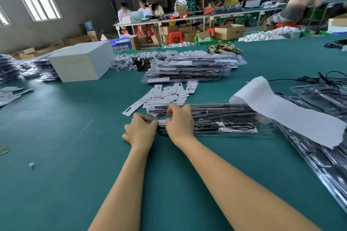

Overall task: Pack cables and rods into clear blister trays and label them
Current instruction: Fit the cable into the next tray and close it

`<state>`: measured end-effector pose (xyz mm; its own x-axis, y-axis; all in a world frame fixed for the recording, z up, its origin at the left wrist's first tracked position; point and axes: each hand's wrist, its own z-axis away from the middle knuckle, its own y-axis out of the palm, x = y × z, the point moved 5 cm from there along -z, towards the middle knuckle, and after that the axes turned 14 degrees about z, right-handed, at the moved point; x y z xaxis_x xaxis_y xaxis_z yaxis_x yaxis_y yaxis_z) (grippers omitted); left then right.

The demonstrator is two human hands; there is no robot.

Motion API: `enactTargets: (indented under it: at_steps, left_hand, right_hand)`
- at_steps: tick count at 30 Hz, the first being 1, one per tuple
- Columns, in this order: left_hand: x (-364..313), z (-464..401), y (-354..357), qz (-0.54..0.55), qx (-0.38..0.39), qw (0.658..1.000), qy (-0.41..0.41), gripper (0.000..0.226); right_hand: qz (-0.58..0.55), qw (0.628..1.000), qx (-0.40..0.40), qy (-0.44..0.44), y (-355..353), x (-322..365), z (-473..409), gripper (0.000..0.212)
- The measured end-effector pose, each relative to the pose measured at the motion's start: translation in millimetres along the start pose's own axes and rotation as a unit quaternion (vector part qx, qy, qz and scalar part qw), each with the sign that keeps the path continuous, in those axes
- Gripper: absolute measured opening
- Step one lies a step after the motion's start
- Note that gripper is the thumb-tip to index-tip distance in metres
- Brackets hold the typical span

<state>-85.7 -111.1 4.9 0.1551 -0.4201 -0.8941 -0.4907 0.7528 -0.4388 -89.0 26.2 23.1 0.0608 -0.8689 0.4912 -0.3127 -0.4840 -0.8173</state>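
Worker's left hand [140, 130] and right hand [179, 120] meet at near end of clear blister tray [216, 120] lying on green table [75, 137]. Both hands' fingers curled, pinching barcode label [162, 122] against tray edge. Black cables and rods sit inside tray. Loose paper cards [165, 95] just behind; stacked packed trays [193, 69] farther back.

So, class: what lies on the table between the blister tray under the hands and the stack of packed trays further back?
In the head view, a loose pile of white label cards lies between the blister tray and the stack of packed trays.
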Motion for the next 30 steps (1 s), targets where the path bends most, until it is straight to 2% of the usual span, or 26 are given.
enactTargets:
  at_steps: [2,7,12,17,20,23,28,30]
  left_hand:
    - [0.4,-0.5,-0.5,0.007,-0.003,1.000,0.005,0.022]
    - [-1.6,0.0,0.9,-0.017,0.007,1.000,0.013,0.003]
    - [-2.4,1.0,2.7,-0.036,0.010,0.999,0.017,0.011]
    - [-1.5,1.6,2.5,-0.028,0.012,0.999,0.017,0.013]
    - [-0.9,1.4,2.4,-0.023,0.013,1.000,0.015,0.013]
    - [-0.1,2.6,2.9,-0.024,0.013,1.000,0.015,0.013]
    - [-1.5,3.0,1.6,-0.021,0.014,1.000,0.016,0.013]
    - [-1.6,2.6,1.2,-0.016,0.015,1.000,0.016,0.013]
  right_hand:
    - [0.039,0.998,-0.001,-0.058,3.7,3.9,2.4,0.018]
    - [0.146,0.971,0.002,-0.189,7.5,1.7,13.3,0.033]
    - [0.241,0.926,-0.021,-0.289,-2.6,-4.3,24.2,0.030]
    - [0.213,0.926,-0.012,-0.311,-21.8,-33.1,23.7,0.039]
    - [0.179,0.936,-0.011,-0.305,-42.2,-55.3,26.8,0.029]
    - [0.152,0.939,-0.046,-0.306,-65.3,-76.2,34.7,0.016]
    - [0.231,0.909,-0.052,-0.342,-81.5,-93.4,41.5,0.016]
    - [0.260,0.900,-0.062,-0.345,-89.1,-100.8,43.7,0.025]
